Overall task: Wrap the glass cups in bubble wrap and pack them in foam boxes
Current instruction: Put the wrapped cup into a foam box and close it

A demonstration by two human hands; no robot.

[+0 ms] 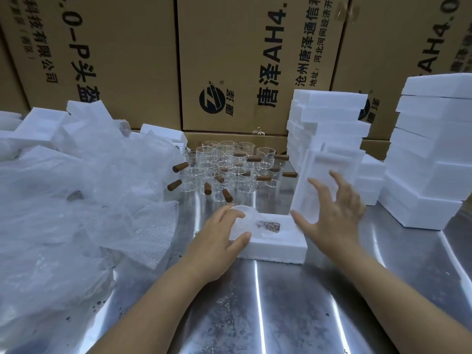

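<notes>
Bubble-wrapped glass cup [258, 226]: lying in the shallow white foam box base [275, 247], brown handle showing through.
Behind base: clear glass cups with wooden handles [229, 169].
Left of base: crumpled bubble wrap [89, 187].
Right of base: stacked foam boxes [421, 154].
Left hand [219, 241]: fingers nearly straight, resting on the cup.
Right hand [329, 213]: fingers spread against the tilted white foam lid [324, 169].

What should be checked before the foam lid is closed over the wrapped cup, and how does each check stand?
1. Wrapped cup lies in the foam base: ok.
2. Wrap tucked inside the base's rim: cannot tell, the left hand covers that end.
3. Left hand off the cup: not ok, it rests on the cup.
4. Foam lid under control: ok, the right hand lies spread on it.
5. Lid level over the base: not ok, it stands steeply tilted.
</notes>
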